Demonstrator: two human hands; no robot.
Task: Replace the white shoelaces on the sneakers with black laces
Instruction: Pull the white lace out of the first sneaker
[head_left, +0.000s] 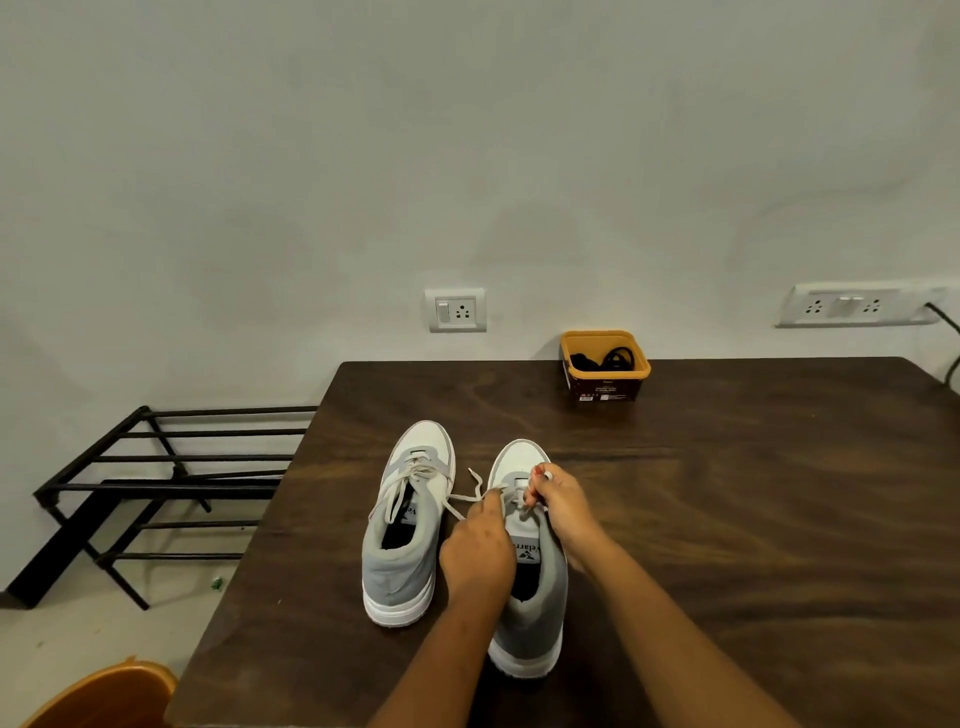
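Near, the left hand (479, 545) and right hand (561, 501) both pinch the white lace (500, 491) on the right sneaker (540, 597); a hard tug could jam it in an eyelet or drag the shoe. Far off, the black laces (607, 359) sit in the yellow tub (605, 388).

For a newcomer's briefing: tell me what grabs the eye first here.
Near the centre of the dark table, the left hand and right hand pinch the white lace of the nearer sneaker, loosened near its toe. Beside it, the other sneaker is still laced in white. At the table's far edge, by the wall, a yellow tub holds the black laces.
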